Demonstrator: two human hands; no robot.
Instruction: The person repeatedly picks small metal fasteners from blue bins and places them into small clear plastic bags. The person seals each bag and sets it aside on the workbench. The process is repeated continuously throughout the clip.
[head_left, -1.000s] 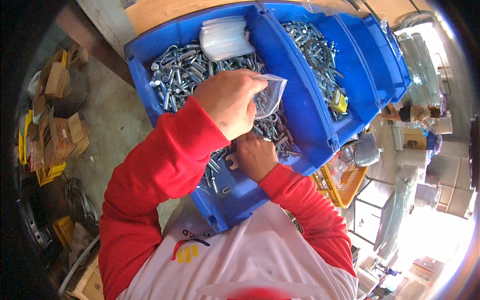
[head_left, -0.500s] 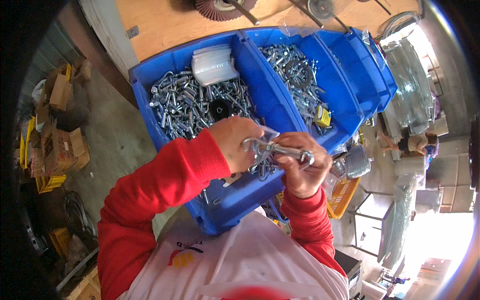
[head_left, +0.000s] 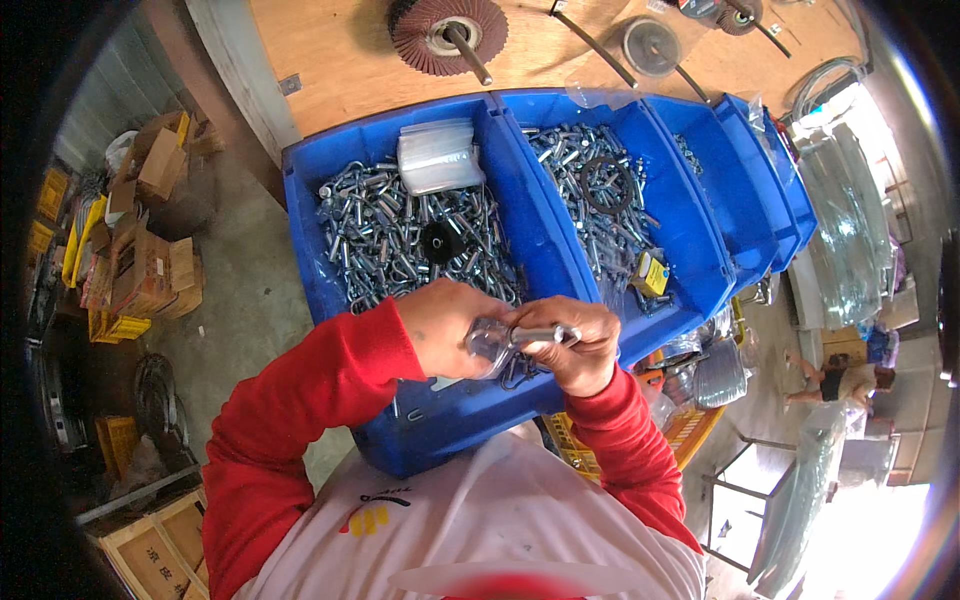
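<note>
My left hand point(head_left: 440, 325) is closed on a small clear plastic bag point(head_left: 488, 343), its open mouth facing my right hand. My right hand point(head_left: 588, 355) pinches shiny metal hook bolts point(head_left: 543, 335), with their inner ends at the bag's mouth. How many bolts it holds is hidden by the fingers. Both hands meet above the front of a blue bin point(head_left: 440, 425). Loose hook bolts point(head_left: 375, 235) fill that bin, and a stack of clear plastic bags point(head_left: 438, 160) and a black round piece point(head_left: 440, 242) lie on them.
More blue bins point(head_left: 690, 200) stand to the right; the nearest holds bolts, a dark ring point(head_left: 607, 185) and a yellow box point(head_left: 650, 273). Behind is a wooden board point(head_left: 340, 50) with rods and a flap disc point(head_left: 448, 38). Cardboard boxes point(head_left: 145, 270) lie left; a person point(head_left: 850, 385) is far right.
My hands have moved slightly left and down in view. The right hand has turned, so the bolts now point into the bag's mouth. The view has shifted, showing more board.
</note>
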